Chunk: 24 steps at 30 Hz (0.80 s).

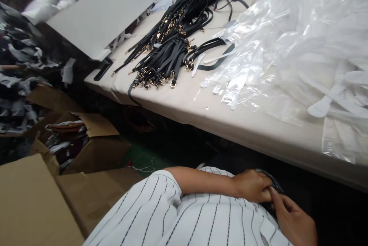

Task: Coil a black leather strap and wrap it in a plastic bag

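Note:
My left hand (251,185) is low in the view in front of the striped shirt, its fingers curled closed. From the lower right my right hand (294,215) meets it, thumb and fingers pinched together at the left hand's fingertips. A dark, shiny thing (271,177) shows just behind the joined fingers; I cannot tell what it is or whether they grip it. Both hands are below the table edge. On the table lie a bundle of short black straps with gold buckles (163,61) and a heap of long black straps (195,0).
Clear plastic bags (276,46) with white strips cover the right of the pale table (172,102). A white board (115,12) stands at its left end. Open cardboard boxes (100,154) sit on the floor at left, one holding dark red and white items.

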Motion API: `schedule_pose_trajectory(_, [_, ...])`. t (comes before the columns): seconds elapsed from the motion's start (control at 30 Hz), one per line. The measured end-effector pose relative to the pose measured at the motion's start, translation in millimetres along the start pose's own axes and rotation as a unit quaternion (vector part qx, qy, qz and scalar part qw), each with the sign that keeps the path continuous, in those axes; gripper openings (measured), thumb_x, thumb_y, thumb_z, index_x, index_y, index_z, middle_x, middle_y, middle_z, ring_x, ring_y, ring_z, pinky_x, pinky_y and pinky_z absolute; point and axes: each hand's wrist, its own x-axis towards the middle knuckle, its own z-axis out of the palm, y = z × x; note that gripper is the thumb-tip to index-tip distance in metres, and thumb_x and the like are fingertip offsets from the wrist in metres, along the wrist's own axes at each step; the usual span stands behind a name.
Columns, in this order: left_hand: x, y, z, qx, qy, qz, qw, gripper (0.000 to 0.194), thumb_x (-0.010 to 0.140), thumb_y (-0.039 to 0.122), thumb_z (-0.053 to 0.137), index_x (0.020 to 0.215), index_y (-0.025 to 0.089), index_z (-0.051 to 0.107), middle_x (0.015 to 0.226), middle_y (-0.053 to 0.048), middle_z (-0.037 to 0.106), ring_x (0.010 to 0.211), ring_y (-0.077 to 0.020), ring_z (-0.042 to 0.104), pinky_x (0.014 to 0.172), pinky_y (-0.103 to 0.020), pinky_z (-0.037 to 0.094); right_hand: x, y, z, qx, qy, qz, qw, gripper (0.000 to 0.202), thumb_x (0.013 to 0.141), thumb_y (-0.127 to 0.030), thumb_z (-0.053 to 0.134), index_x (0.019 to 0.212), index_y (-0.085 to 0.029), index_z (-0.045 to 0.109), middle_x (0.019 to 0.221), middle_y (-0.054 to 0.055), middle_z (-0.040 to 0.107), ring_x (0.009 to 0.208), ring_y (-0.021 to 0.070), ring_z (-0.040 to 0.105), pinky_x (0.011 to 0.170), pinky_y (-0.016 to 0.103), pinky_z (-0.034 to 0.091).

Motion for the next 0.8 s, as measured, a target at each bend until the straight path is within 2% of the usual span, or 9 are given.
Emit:
schedule_pose_trajectory(0.07, [-0.9,-0.8,1.4,-0.021,0.055,-0.01,0.998,0.013,0.074,0.019,0.068,0.065,0.016,0.058,0.07,-0.002,0.065,0.064,-0.0136,0.061,0.059,-0.021,0.048,-2.8,-3.0,6.3,0.004,0.03,-0.021,0.999,0.055,0.074,-0.071,0.049,0.084,-0.023,0.071,0.069,0.007,0.069,0.069,0.0273,0.064,0.058,0.033,0.044])
schedule_pose_trajectory(0.13, [-3.8,0.6,2.0,-0.046,0.093,-0.024,0.994,0.012,0.071,0.014,0.067,0.063,0.017,0.058,0.067,-0.002,0.063,0.062,-0.0137,0.059,0.058,-0.022,0.048,-11.5,-7.2,14.0,-0.013,0.104,-0.075,0.992,0.05,0.08,-0.066,0.046,0.079,-0.022,0.07,0.071,0.009,0.069,0.065,0.0243,0.06,0.055,0.031,0.04])
schedule_pose_trajectory(0.23, [-8.3,3.9,0.2,-0.092,0.126,-0.038,0.987,0.012,0.076,0.01,0.057,0.066,0.018,0.057,0.068,-0.003,0.061,0.062,-0.0142,0.056,0.061,-0.025,0.048,-24.0,-15.6,24.3,-0.06,0.244,-0.182,0.951,0.041,0.09,-0.048,0.042,0.074,-0.019,0.065,0.081,0.011,0.069,0.066,0.0193,0.056,0.058,0.029,0.031])
schedule_pose_trajectory(0.3, [-8.5,4.0,-1.5,-0.123,0.15,-0.049,0.98,0.012,0.079,0.013,0.054,0.069,0.018,0.057,0.071,-0.003,0.06,0.064,-0.0146,0.055,0.065,-0.027,0.048,-25.1,-19.9,27.2,-0.054,0.268,-0.204,0.94,0.039,0.095,-0.042,0.041,0.073,-0.017,0.063,0.08,0.01,0.067,0.068,0.017,0.055,0.06,0.029,0.029])
schedule_pose_trajectory(0.47, [-6.4,1.7,-3.8,-0.194,0.168,-0.098,0.962,0.007,0.079,0.018,0.056,0.072,0.018,0.058,0.074,-0.002,0.06,0.064,-0.0142,0.057,0.065,-0.027,0.048,-18.2,-18.1,24.7,0.062,0.241,-0.167,0.954,0.035,0.094,-0.04,0.048,0.068,-0.018,0.056,0.073,0.004,0.062,0.068,0.0143,0.052,0.062,0.026,0.031])
schedule_pose_trajectory(0.67, [-4.9,1.1,-6.8,-0.272,0.058,-0.117,0.953,0.012,0.081,0.028,0.063,0.079,0.017,0.064,0.077,-0.003,0.067,0.069,-0.0157,0.066,0.064,-0.024,0.052,-9.0,-9.1,26.6,0.129,0.203,-0.176,0.955,0.034,0.094,-0.04,0.046,0.068,-0.018,0.053,0.065,-0.001,0.055,0.063,0.0117,0.049,0.059,0.022,0.033])
schedule_pose_trajectory(0.8, [1.5,-1.7,-3.4,-0.301,0.033,-0.14,0.943,0.019,0.074,0.035,0.072,0.077,0.016,0.066,0.073,-0.002,0.067,0.067,-0.0159,0.064,0.063,-0.025,0.052,-3.0,-5.4,25.6,0.15,0.181,-0.185,0.954,0.035,0.094,-0.039,0.044,0.069,-0.018,0.054,0.063,-0.002,0.054,0.061,0.0113,0.048,0.058,0.022,0.034])
